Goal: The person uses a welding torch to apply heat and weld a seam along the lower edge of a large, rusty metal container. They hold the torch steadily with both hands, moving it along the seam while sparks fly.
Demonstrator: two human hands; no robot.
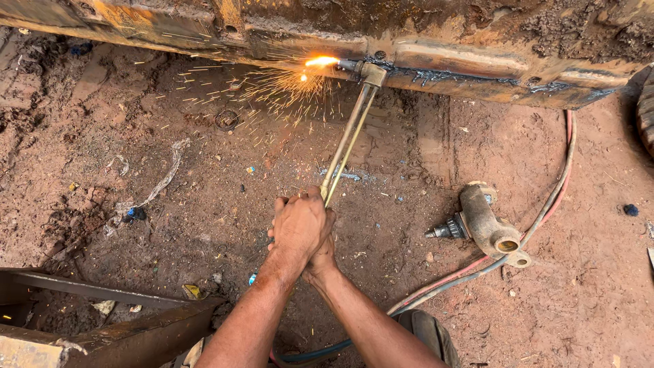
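Both my hands grip the near end of a long brass cutting torch (pixel 349 136). My left hand (pixel 298 225) wraps over the top of the handle, and my right hand (pixel 321 259) clasps it from beneath, mostly hidden by the left. The torch's head (pixel 371 73) rests against a rusty steel beam (pixel 477 61) that runs across the top of the view. A bright orange flame (pixel 321 61) burns at the tip, and sparks (pixel 283 92) spray down and to the left over the dirt.
Red and grey hoses (pixel 545 204) curve over the red dirt at the right, past a rusty metal fitting (pixel 485 225). Steel angle pieces (pixel 102 327) lie at bottom left. A metal ring (pixel 227 119) and scraps dot the ground.
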